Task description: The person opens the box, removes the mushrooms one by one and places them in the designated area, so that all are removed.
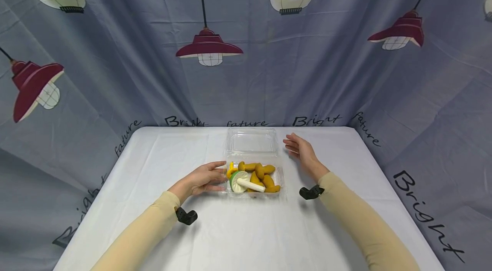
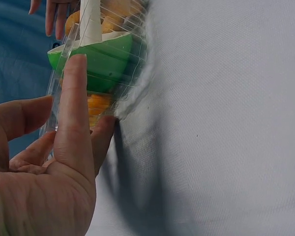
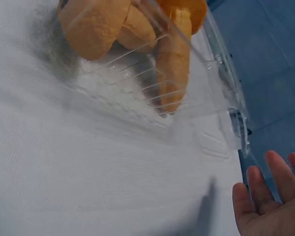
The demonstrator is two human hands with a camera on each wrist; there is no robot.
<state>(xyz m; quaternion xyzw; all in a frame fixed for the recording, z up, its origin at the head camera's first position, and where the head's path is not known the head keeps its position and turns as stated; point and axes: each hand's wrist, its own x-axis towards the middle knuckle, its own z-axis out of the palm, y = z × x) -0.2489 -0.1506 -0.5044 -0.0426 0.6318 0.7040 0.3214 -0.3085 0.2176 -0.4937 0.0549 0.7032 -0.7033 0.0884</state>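
Clear box [image 1: 282,177] on the white worktop [image 1: 238,232], near its middle. Lid [image 1: 252,141] folded back flat behind it, toward the grey curtain [image 1: 253,91].

In the box: several brown mushrooms [image 1: 259,172], heaped mostly to the right; a yellow piece [image 1: 231,169] in the left rear corner; a green-capped mushroom [image 1: 251,184] lying along the front, cap left, pale stem pointing right.

Left hand [image 1: 203,178] at the box's left wall, fingers extended and spread, tips touching the plastic. Right hand [image 1: 303,151] just beside the lid's right edge, apart from it, fingers loosely straight, holding nothing.
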